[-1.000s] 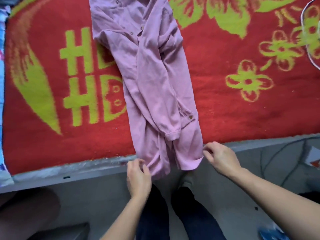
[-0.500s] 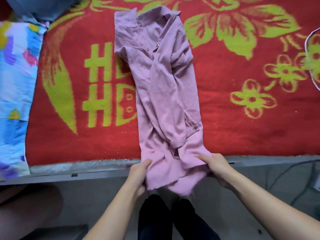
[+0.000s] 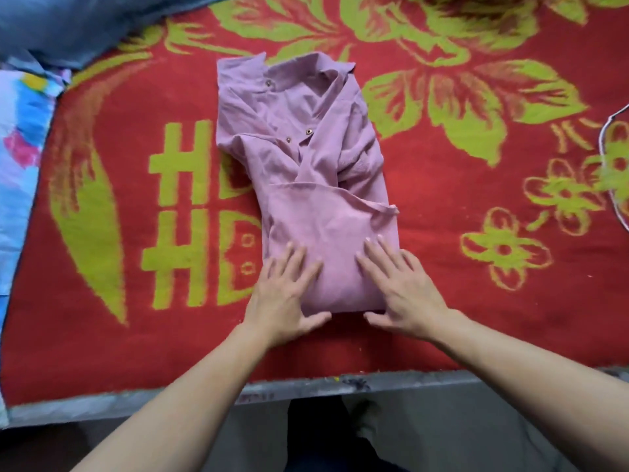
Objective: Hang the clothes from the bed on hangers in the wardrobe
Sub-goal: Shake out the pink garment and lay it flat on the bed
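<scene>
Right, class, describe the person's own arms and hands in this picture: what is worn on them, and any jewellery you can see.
The left hand and right hand are bare: no gloves, and no rings show. The left forearm and right forearm are bare too, with no sleeve, watch or bracelet as far as the frame shows them. The nails look short and unpainted.

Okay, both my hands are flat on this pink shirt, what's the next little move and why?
The left hand and right hand lie flat on the folded lower half of the shirt, gripping nothing. So probably curl the fingers under the near fold and lift it off the blanket, since hanging needs it picked up.
</scene>
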`<state>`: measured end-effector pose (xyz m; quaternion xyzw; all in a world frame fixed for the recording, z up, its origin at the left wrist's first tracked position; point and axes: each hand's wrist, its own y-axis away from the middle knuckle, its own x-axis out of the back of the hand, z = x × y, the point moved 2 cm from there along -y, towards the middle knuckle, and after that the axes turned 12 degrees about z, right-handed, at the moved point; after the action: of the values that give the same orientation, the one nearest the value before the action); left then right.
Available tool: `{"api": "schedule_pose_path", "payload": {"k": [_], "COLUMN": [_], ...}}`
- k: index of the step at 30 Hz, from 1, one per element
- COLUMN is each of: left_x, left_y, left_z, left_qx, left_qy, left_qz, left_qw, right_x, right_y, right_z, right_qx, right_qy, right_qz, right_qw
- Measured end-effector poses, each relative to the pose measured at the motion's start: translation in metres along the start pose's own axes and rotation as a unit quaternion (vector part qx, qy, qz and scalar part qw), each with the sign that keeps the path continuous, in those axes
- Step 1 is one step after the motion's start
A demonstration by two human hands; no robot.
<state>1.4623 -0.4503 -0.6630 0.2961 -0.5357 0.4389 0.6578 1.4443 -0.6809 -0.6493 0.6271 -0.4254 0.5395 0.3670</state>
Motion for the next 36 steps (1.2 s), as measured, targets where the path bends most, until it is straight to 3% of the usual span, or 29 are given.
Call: {"api": "schedule_pose_path", "payload": {"k": [1, 3, 5, 10, 12, 13, 16, 18, 20, 22, 27, 30, 31, 33, 36], "left_x": [-0.015, -0.034, -0.042, -0.029, -0.011, -0.003, 0.036, 0.062, 0.088, 0.109, 0.106, 0.076, 0.067, 0.053, 0.015], "left_y": [0.009, 0.016, 0.013, 0.015, 0.015, 0.014, -0.003, -0.033, -0.073, -0.116, -0.21, -0.237, -0.239, -0.234, -0.207], "left_z": [-0.004, -0.017, -0.029, -0.032, -0.029, -0.028, -0.024, -0.031, -0.048, -0.069, -0.137, -0.163, -0.164, -0.149, -0.121], "left_qx": [-0.046, -0.037, -0.008, -0.041, -0.051, -0.051, 0.018, 0.091, 0.154, 0.204, 0.38, 0.459, 0.459, 0.375, 0.216], "left_qy": [-0.047, -0.078, -0.063, -0.007, 0.02, 0.052, 0.223, 0.278, 0.313, 0.325, 0.361, 0.285, 0.206, 0.08, -0.004], "left_qz": [-0.069, -0.135, -0.151, -0.132, -0.153, -0.193, -0.379, -0.427, -0.443, -0.4, -0.151, 0.032, 0.08, 0.112, 0.0], "left_qw": [0.995, 0.987, 0.986, 0.99, 0.987, 0.978, 0.898, 0.856, 0.826, 0.833, 0.838, 0.841, 0.861, 0.917, 0.976], "right_x": [-0.014, -0.033, -0.044, -0.043, -0.026, -0.013, 0.026, 0.051, 0.076, 0.099, 0.1, 0.058, 0.044, 0.024, -0.007], "right_y": [0.004, 0.001, -0.007, -0.005, -0.006, -0.009, -0.025, -0.056, -0.102, -0.154, -0.266, -0.298, -0.298, -0.29, -0.266], "right_z": [-0.003, -0.006, -0.006, -0.002, 0.001, 0.003, 0.007, 0.011, 0.024, 0.041, 0.085, 0.105, 0.107, 0.099, 0.084], "right_qx": [0.026, 0.002, -0.041, -0.04, -0.058, -0.076, -0.079, -0.073, -0.076, -0.11, -0.247, -0.257, -0.241, -0.167, -0.046], "right_qy": [0.028, 0.053, 0.05, -0.021, -0.09, -0.126, -0.17, -0.198, -0.231, -0.264, -0.329, -0.222, -0.168, -0.083, -0.015], "right_qz": [-0.058, -0.111, -0.112, -0.068, -0.112, -0.171, -0.377, -0.43, -0.42, -0.361, -0.147, -0.08, -0.061, 0.001, 0.025], "right_qw": [0.998, 0.992, 0.992, 0.997, 0.988, 0.974, 0.907, 0.878, 0.875, 0.888, 0.899, 0.937, 0.954, 0.982, 0.999]}}
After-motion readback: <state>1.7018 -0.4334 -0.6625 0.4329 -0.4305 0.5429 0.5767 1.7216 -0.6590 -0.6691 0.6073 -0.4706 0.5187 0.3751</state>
